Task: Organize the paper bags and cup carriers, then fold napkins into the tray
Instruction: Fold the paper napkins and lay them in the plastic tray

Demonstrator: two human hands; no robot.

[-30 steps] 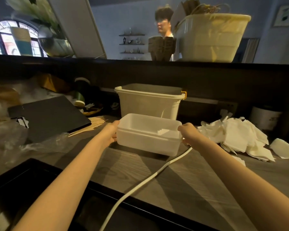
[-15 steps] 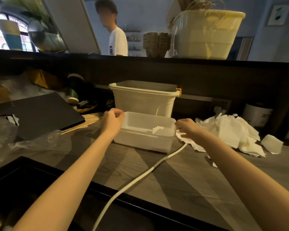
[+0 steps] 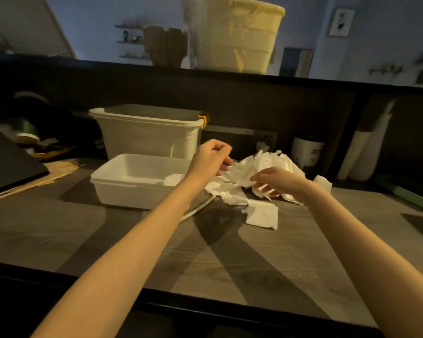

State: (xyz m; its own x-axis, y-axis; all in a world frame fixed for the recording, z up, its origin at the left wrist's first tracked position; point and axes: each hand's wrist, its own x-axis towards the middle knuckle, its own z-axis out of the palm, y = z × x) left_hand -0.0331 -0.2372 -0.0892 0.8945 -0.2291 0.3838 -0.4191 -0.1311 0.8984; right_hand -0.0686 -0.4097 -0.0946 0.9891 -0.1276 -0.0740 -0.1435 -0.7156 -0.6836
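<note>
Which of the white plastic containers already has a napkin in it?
The shallow tray nearest the camera; a folded napkin lies inside. The taller bin stands behind it.

White cable partly behind forearm

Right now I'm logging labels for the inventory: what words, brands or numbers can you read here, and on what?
None can be read.
White canister by the back wall: a dark mark on its front, too blurred to read.
Framed picture on the far wall: dark shapes only, no legible text.
</note>
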